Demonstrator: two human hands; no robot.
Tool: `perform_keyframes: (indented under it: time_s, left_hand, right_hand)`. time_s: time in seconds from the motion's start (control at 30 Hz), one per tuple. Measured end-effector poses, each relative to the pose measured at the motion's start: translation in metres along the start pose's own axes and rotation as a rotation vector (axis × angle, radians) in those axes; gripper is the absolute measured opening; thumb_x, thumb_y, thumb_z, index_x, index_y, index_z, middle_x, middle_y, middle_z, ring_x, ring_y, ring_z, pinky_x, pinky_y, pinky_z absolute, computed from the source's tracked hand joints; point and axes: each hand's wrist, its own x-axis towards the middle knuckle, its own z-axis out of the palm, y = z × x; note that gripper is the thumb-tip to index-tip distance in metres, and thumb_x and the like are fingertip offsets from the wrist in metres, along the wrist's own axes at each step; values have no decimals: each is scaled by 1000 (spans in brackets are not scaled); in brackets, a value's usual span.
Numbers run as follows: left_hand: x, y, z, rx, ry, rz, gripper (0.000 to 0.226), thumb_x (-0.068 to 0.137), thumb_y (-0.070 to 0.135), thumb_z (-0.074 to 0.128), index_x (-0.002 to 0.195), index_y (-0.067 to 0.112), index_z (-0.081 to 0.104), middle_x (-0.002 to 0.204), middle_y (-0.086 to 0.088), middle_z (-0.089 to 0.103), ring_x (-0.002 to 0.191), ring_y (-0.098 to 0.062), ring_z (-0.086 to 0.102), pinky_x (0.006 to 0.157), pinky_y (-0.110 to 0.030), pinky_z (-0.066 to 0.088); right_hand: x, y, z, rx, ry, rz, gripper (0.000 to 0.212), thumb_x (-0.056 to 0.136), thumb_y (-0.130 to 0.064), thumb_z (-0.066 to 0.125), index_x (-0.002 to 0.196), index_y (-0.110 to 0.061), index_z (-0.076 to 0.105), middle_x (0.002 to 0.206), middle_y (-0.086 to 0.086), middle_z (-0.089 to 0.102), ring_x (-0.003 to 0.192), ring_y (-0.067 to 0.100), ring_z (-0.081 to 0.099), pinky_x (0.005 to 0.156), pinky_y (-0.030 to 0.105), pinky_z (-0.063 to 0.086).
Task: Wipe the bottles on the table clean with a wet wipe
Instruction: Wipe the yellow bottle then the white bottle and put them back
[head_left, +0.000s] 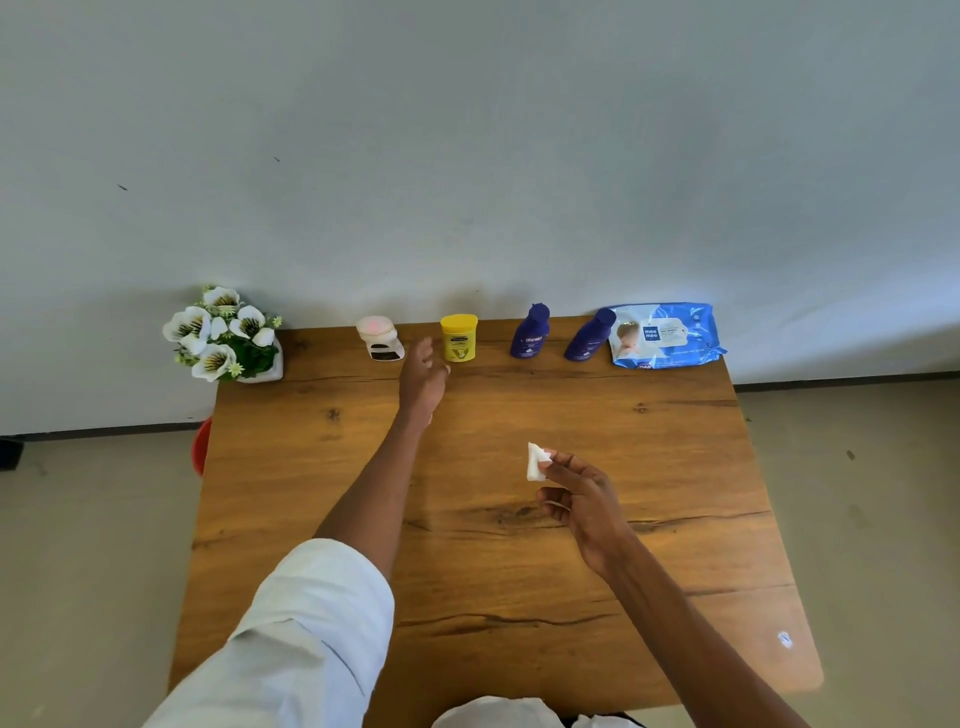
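- While the right hand (576, 499) waits over the middle of the worktop (675, 467), it pinches a folded white wet wipe (536, 461) between thumb and fingertips, held up clear of the wood, probably so the damp cloth stays clean and ready.
- Left hand (423, 379) is stretched far forward, fingers spread loose and holding nothing, hovering between the white bottle (382, 340) and the yellow jar (459, 338) (which one it is going for, I cannot tell).
- My read: one hand fetches a container, the other does the wiping, so the wipe stays back near the body where the work can happen.
- Along the far edge, against the wall, the containers stand in a row, well apart from each other, which leaves room to pick one without knocking its neighbour.
- Count them: one white bottle, one yellow jar, two blue bottles (530, 332) (589, 335), so four to clean.
- One blue wipe pack (667, 335) sits at the right end of the row, just beside the second blue bottle.
- One pot of white flowers (223, 332) stands at the left corner.
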Motion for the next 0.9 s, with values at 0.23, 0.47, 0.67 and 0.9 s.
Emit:
perform_keyframes:
  time_s: [0.23,0.47,0.67,0.9]
  left_hand:
    - [-28,-35,-31,-310,503,-57,40,90,33,74,120,14,57,115,-5,66,101,-20,65,75,-27,54]
    - [46,-37,-68,-3,222,40,95,72,34,86,152,23,35,153,-3,45,139,-25,44,111,-51,41]
    - [66,-32,-63,248,285,35,64,74,50,79,127,21,57,126,-4,64,117,-32,58,95,-54,49]
    - [37,-30,-63,4,248,117,60,83,33,79,134,15,52,127,-2,64,114,-21,60,94,-39,51]
  right_hand:
    - [4,11,19,-7,-11,26,15,91,-10,67,105,-14,70,90,4,66,68,17,60,61,31,44]
    - [2,19,31,-39,-34,22,14,92,-9,66,105,-12,71,87,4,67,66,17,59,61,30,46]
    - [-3,24,34,-83,-18,3,14,93,-8,63,103,-13,72,84,1,69,63,14,59,63,29,43]
    - [-10,29,38,-108,-19,-5,17,93,-8,64,107,-11,72,85,3,69,63,14,60,62,29,42]
